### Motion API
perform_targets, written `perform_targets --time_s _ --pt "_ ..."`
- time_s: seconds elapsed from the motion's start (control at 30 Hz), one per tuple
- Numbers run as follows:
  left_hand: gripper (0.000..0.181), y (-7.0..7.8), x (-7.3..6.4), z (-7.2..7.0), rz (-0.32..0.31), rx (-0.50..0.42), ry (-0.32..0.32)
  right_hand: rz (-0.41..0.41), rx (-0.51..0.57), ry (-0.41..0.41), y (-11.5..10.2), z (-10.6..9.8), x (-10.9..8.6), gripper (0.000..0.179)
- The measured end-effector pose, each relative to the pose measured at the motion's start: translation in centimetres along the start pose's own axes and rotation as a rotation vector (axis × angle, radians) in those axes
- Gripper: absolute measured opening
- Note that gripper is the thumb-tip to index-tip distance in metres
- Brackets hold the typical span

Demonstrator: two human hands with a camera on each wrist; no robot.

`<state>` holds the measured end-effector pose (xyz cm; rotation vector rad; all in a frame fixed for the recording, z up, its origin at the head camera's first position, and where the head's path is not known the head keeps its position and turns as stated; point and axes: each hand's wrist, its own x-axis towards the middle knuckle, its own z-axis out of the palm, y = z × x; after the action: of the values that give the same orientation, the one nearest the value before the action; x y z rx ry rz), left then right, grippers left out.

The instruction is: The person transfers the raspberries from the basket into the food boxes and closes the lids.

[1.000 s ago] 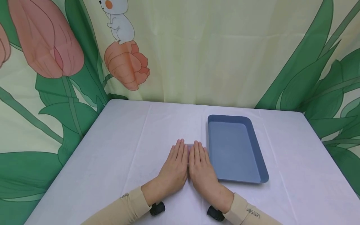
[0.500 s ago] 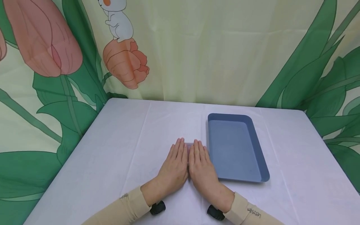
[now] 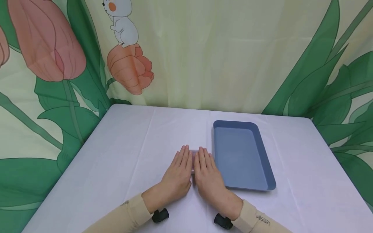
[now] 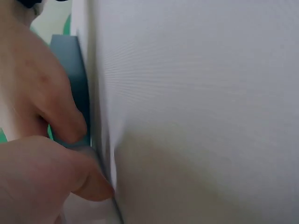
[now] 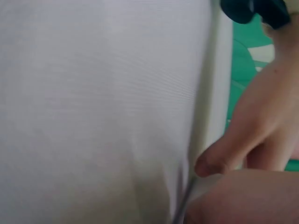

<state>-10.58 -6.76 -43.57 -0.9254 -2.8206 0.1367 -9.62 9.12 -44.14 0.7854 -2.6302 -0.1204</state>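
Note:
Both hands lie side by side, backs up, with straight fingers pointing away from me in the head view. Under them is a flat, clear-edged thing with a pinkish tint (image 3: 192,161); the hands cover most of it, so its kind cannot be told. My left hand (image 3: 177,174) rests over its left part, my right hand (image 3: 209,176) over its right part, close to the blue tray (image 3: 243,158). In the left wrist view, the thumb of the left hand (image 4: 42,172) points down near the cloth. The right wrist view shows the right hand (image 5: 247,196) low, with the left hand beyond.
The blue rectangular tray stands right of the hands, with nothing seen in it. A white cloth (image 3: 125,142) covers the table. Behind hangs a curtain (image 3: 204,64) printed with tulips and a rabbit. A black wrist device (image 3: 160,215) sits under each sleeve.
The left hand has shifted slightly left, and a little more of the pinkish thing shows between the hands. Their straight-fingered pose is the same. The head view has tilted a little.

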Motion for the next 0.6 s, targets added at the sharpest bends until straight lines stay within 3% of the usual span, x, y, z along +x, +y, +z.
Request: perform_targets --time_s 0.17,0.37,0.6 --pt "0.076 -0.3 -0.3 -0.4 0.006 -0.146 -0.024 0.015 0.152 -0.094 0.3 -1.0 -0.3 0.065" --pt "0.078 -1.0 -0.3 -2.0 -0.024 -0.353 -0.053 0.039 0.342 -0.152 0.9 -2.2 -0.2 0.071" --pt "0.083 -2.7 0.6 -3.7 -0.099 -0.373 -0.008 0.132 0.453 -0.083 3.6 -3.6 -0.1 0.073"
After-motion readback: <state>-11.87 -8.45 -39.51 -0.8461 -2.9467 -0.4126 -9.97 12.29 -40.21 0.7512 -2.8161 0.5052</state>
